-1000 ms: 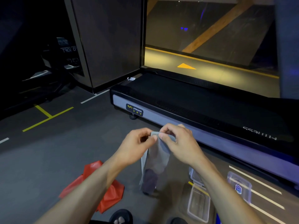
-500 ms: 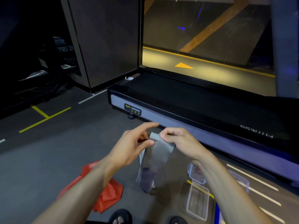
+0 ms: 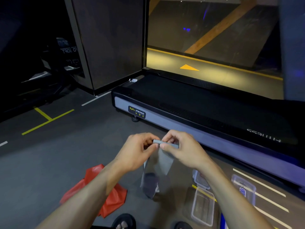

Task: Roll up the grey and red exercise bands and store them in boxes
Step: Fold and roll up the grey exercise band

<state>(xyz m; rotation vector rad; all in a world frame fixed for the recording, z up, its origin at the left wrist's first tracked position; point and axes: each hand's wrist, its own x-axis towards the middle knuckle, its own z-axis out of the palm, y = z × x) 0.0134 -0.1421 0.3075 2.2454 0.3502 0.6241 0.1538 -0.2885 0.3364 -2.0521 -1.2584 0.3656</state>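
Hands meet in the middle, and both pinch the top end of the long grey rubber exercise band [image 3: 165,160]. The left hand [image 3: 137,150] holds the left tip of a small tight roll between thumb and fingers. The right hand [image 3: 183,148] holds the right side of the same roll, with its fingers curled over it. The roll lies flat across, from one hand to the other.

Below the grip, the rest of the grey band hangs down loose, and its bottom end looks to reach the dark floor [image 3: 49,162].

Down and to the left of the grip, the crumpled red rubber exercise band [image 3: 113,199] lies on the floor, partly hidden under the left arm.

Down and to the right of the grip stand the clear plastic boxes. The nearest open box [image 3: 203,208] looks to have nothing in it. A clear lid [image 3: 200,179] lies just above that box. Further right sits another clear box with a blue label [image 3: 244,189]; what is inside cannot be told.

Past the hands, a black and grey treadmill [image 3: 198,113] stretches across the floor.
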